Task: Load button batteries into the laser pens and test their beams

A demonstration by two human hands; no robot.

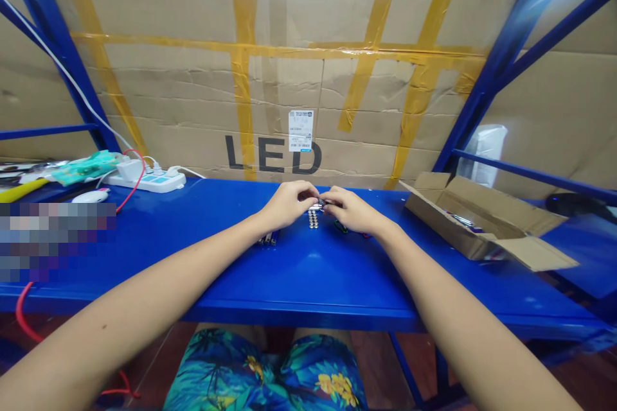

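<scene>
My left hand and my right hand meet over the middle of the blue tabletop, their fingers closed in pinches. Between the fingertips is a small silver-and-dark piece, mostly covered and too small to name. Just below it, several small round silver pieces lie in two neat columns, resembling button cells. Beside my left wrist are several slim metal-ended items, partly hidden by the hand. A small dark green loop-like item shows under my right hand, with a bit of red near the wrist.
An open cardboard box with metallic items inside stands at the right. A white power strip with plugs and cables sits at the back left, near a teal packet. A large cardboard sheet walls off the back between blue posts.
</scene>
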